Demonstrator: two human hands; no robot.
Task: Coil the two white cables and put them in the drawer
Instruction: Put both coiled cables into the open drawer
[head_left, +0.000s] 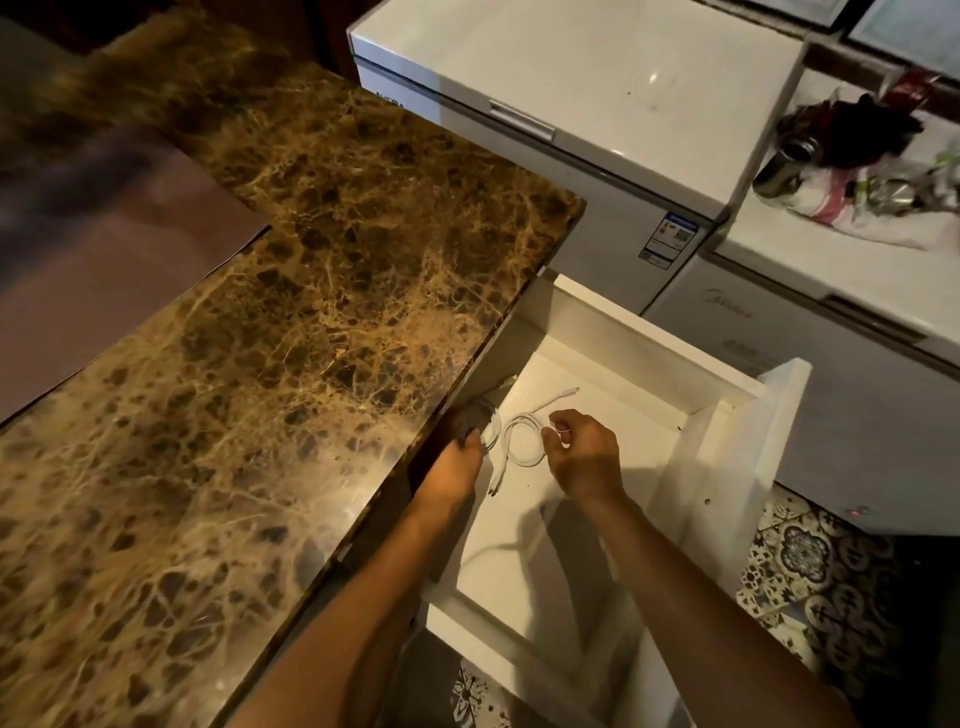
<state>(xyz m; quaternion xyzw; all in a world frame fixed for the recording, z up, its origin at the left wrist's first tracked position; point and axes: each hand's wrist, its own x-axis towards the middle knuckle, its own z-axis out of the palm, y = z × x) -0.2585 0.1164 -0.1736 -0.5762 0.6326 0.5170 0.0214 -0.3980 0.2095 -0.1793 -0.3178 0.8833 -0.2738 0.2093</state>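
Observation:
A white drawer (727, 441) stands pulled out from under the marble counter. Both my hands are inside it. My right hand (582, 457) pinches the right side of a coiled white cable (522, 441) that rests on the drawer floor; one plug end (563, 393) stretches toward the back. My left hand (462, 452) reaches under the counter edge and grips a second white cable (491, 423), whose coil is partly hidden in shadow. Two plug ends (496, 480) lie loose between my hands.
The brown marble counter (260, 338) overhangs the drawer's left side. White chest freezers (597, 104) stand behind and to the right, one carrying bags and a metal flask (784, 161). Patterned floor tiles (810, 561) show at the lower right.

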